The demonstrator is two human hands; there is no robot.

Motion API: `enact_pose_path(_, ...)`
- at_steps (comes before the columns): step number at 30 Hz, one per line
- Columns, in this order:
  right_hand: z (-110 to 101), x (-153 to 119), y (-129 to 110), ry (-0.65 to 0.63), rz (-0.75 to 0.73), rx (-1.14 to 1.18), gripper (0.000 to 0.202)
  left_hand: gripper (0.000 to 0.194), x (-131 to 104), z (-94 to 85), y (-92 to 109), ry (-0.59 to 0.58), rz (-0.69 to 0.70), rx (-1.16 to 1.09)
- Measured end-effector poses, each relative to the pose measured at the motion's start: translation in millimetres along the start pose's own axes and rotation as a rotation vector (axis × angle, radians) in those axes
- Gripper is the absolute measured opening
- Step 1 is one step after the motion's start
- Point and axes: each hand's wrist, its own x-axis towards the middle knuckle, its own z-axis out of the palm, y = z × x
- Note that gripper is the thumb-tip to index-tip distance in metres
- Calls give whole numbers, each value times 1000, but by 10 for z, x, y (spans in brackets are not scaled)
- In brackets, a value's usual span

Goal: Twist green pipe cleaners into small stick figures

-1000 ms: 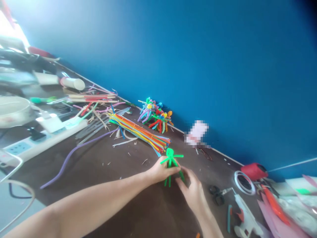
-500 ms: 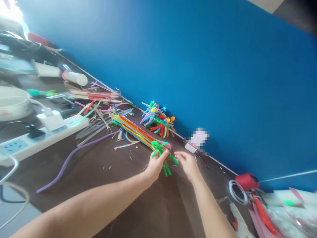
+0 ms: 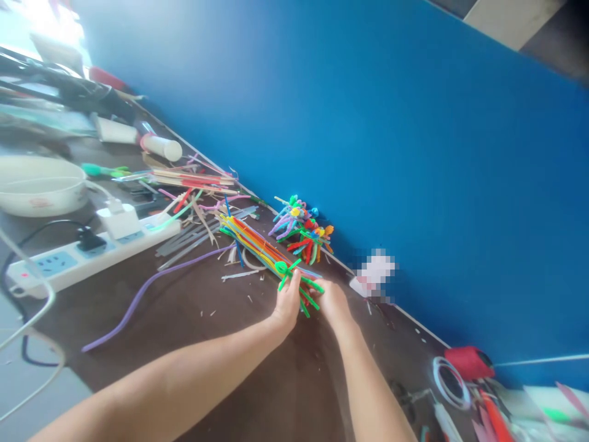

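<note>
Blue wall (image 3: 345, 123) beyond left hand (image 3: 288, 305), which pinches a green figure (image 3: 313, 285); probably light, bendy, best held mid-body; can't tell right hand (image 3: 334, 304) grip.

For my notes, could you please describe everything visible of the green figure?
The green figure looks like fuzzy pipe cleaner: a rounded head, two thin arms outstretched, straight strands below. It tilts, head toward the picture's upper left, in front of the colourful bundle. The left hand holds its middle; the right hand is at one strand's end, its grip unclear.
</note>
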Motion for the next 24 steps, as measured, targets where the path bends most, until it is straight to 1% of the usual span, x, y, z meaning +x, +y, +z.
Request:
enact_pose_path(5,-76,-61,-17,65,-38,29,19,47,-12,3,32,-10,-10,15)
enact_pose_path(7,-121,-108,19,98,-50,78,19,48,-13,-4,30,-47,-15,24)
enact_pose_path(10,-208,-201,138,151,-32,181,18,50,-8,-20,8,-102,-1,28)
enact_pose_path(12,-286,-283,264,187,18,267,21,50,-3,-30,-6,-116,15,25)
enact_pose_path(15,-464,-450,492,270,112,406,30,52,-2,-39,-7,-129,-3,15)
enact_pose_path(17,-632,-599,633,365,162,538,33,53,-12,-38,11,-123,-21,19)
enact_pose_path(18,-727,-685,690,448,203,697,32,52,-20,-36,25,-111,-26,26)
enact_pose_path(19,-824,-775,733,512,221,808,31,50,-29,-32,40,-98,-29,32)
enact_pose_path(21,-1003,-960,776,551,195,859,31,45,-47,-21,69,-74,-34,41)
enact_pose_path(24,-1173,-1198,749,538,149,797,30,35,-65,-6,91,-83,-36,45)
